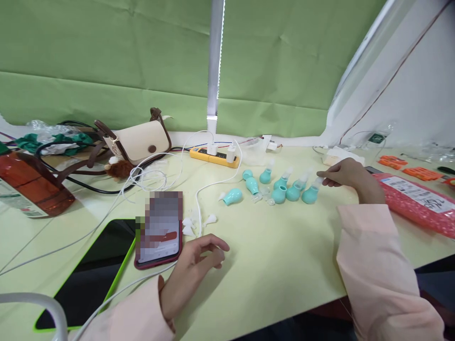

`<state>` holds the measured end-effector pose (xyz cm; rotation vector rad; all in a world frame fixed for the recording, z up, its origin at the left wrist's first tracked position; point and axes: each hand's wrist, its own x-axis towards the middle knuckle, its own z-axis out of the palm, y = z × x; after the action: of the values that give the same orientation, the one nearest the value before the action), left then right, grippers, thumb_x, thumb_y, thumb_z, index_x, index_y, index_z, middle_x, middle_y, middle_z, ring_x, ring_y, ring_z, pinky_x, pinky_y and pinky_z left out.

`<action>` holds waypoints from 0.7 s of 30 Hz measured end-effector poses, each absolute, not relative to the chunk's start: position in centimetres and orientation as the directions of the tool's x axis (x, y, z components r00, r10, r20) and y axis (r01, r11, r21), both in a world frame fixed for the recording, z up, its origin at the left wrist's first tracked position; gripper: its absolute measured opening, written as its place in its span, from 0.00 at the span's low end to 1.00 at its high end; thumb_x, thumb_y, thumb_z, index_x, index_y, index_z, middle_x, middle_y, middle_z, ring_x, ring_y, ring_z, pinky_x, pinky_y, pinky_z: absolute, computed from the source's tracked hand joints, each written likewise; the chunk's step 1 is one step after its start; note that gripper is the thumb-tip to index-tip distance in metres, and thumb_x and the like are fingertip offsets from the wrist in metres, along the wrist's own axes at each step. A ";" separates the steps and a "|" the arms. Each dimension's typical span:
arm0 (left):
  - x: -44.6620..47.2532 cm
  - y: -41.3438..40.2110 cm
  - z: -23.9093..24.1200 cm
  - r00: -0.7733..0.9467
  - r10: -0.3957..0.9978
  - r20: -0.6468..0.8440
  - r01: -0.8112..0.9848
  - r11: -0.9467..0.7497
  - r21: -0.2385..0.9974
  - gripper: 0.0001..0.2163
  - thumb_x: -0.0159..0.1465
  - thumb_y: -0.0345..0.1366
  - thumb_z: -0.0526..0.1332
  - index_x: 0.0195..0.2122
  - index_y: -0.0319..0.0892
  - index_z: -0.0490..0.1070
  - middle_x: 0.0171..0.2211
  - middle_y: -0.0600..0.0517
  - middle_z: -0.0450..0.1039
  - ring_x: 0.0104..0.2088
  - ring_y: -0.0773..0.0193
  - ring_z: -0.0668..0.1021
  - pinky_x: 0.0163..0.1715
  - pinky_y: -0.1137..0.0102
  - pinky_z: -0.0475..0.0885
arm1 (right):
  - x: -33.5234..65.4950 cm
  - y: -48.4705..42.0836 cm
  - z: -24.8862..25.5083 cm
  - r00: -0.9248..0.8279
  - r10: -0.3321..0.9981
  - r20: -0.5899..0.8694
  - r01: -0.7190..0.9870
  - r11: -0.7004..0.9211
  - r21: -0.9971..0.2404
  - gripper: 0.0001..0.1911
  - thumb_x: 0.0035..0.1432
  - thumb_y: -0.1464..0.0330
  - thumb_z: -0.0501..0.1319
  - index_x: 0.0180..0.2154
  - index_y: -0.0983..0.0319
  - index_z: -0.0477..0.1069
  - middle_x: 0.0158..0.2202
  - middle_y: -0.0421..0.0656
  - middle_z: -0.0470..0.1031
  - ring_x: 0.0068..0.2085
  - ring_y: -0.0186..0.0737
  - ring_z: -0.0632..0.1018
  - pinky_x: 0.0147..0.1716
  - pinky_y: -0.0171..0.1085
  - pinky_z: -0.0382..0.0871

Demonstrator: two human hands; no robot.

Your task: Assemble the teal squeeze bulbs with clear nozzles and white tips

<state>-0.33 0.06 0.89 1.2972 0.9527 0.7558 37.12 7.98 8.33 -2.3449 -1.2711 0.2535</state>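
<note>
My right hand [339, 176] pinches the clear tip of a turquoise bulb syringe [310, 194], which stands upright on the table at the right end of a cluster. Beside it are several more turquoise bulbs, some upright with clear tips, such as one bulb [265, 175] at the back. Another bulb [233, 196] lies on its side to the left. Small clear tips [265, 192] lie among them. Low over the table, my left hand [195, 263] has loosely bent fingers, apart, with nothing visible in them. Nearest to it are white cone-shaped pieces [188, 230] and a phone [159, 232].
A black tablet with a green edge [95, 270] lies left of the phone. White cables [199, 203] cross the table to a yellow power strip [215, 157]. At the back left are a handbag [142, 142] and a red bottle [31, 184]; a pink bubble-wrap package [419, 203] lies right.
</note>
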 end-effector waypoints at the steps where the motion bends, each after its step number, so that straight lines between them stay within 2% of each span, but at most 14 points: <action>1: -0.4 0.0 0.9 0.435 0.887 -0.154 0.058 0.143 0.988 0.05 0.54 0.33 0.56 0.29 0.39 0.70 0.29 0.50 0.68 0.31 0.62 0.70 0.33 0.69 0.64 | 37.1 7.9 8.3 0.550 0.833 0.053 0.745 -0.462 -0.480 0.12 0.39 0.66 0.60 0.18 0.71 0.72 0.20 0.50 0.73 0.20 0.30 0.71 0.25 0.35 0.62; 4: -0.4 0.0 0.9 0.436 0.887 -0.148 0.058 0.137 0.989 0.05 0.53 0.33 0.56 0.28 0.39 0.70 0.29 0.51 0.68 0.30 0.63 0.69 0.33 0.70 0.64 | 37.1 7.6 8.5 0.547 0.829 0.114 0.765 -0.439 -0.471 0.13 0.38 0.63 0.62 0.16 0.69 0.71 0.17 0.48 0.72 0.19 0.33 0.70 0.25 0.36 0.62; 7: -0.3 0.1 1.0 0.431 0.893 -0.132 0.047 0.124 0.991 0.05 0.53 0.34 0.57 0.28 0.39 0.70 0.28 0.51 0.68 0.30 0.63 0.69 0.32 0.70 0.64 | 36.8 7.5 8.7 0.556 0.760 0.337 0.807 -0.397 -0.437 0.17 0.39 0.59 0.61 0.17 0.69 0.71 0.15 0.49 0.69 0.22 0.38 0.70 0.26 0.40 0.61; 9: -0.3 0.2 1.0 0.430 0.895 -0.120 0.038 0.114 0.993 0.05 0.53 0.34 0.57 0.28 0.39 0.70 0.27 0.51 0.68 0.30 0.63 0.69 0.31 0.70 0.64 | 35.9 7.7 8.4 0.529 0.665 0.526 0.843 -0.341 -0.417 0.20 0.46 0.58 0.56 0.24 0.71 0.72 0.18 0.50 0.70 0.26 0.42 0.71 0.30 0.41 0.61; 11: -0.3 0.2 0.9 0.433 0.895 -0.106 0.041 0.098 0.994 0.05 0.53 0.33 0.56 0.28 0.39 0.70 0.28 0.50 0.68 0.30 0.63 0.69 0.31 0.70 0.65 | 34.0 8.1 7.7 0.458 0.600 0.655 0.886 -0.252 -0.389 0.22 0.53 0.60 0.49 0.34 0.73 0.70 0.24 0.52 0.72 0.30 0.42 0.72 0.32 0.40 0.63; 13: -0.3 0.1 0.8 0.434 0.896 -0.092 0.062 0.072 0.995 0.05 0.54 0.33 0.55 0.28 0.39 0.70 0.27 0.50 0.68 0.30 0.63 0.69 0.30 0.71 0.64 | 31.4 8.4 6.7 0.328 0.640 0.695 0.936 -0.122 -0.330 0.20 0.55 0.61 0.49 0.37 0.71 0.69 0.28 0.50 0.73 0.30 0.39 0.73 0.32 0.36 0.64; 15: -0.4 -0.1 0.7 0.438 0.896 -0.080 0.101 0.039 0.994 0.05 0.53 0.32 0.55 0.28 0.39 0.70 0.26 0.51 0.68 0.29 0.64 0.69 0.30 0.71 0.64 | 28.6 8.5 5.4 0.060 0.777 0.627 0.971 0.101 -0.218 0.14 0.49 0.62 0.57 0.35 0.64 0.71 0.28 0.43 0.73 0.29 0.36 0.73 0.31 0.32 0.66; 18: -0.3 -0.4 0.6 0.454 0.889 -0.067 0.143 0.002 0.990 0.05 0.53 0.31 0.55 0.28 0.40 0.70 0.26 0.52 0.68 0.30 0.64 0.69 0.30 0.72 0.63 | 25.4 8.4 3.5 -0.363 0.866 0.342 0.924 0.382 0.014 0.12 0.49 0.68 0.58 0.38 0.61 0.70 0.35 0.43 0.73 0.35 0.38 0.74 0.34 0.33 0.65; 21: -0.2 -0.6 0.6 0.457 0.887 -0.061 0.154 -0.012 0.988 0.05 0.53 0.31 0.55 0.27 0.40 0.70 0.26 0.52 0.69 0.30 0.64 0.70 0.30 0.72 0.63 | 24.4 8.6 1.7 -0.442 0.880 0.175 0.896 0.427 0.117 0.12 0.50 0.74 0.55 0.39 0.63 0.70 0.35 0.47 0.71 0.36 0.41 0.73 0.32 0.35 0.64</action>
<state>-0.23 -0.56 0.58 1.4893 0.9626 0.7534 24.44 8.62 1.74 -1.6091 -2.5797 -0.2957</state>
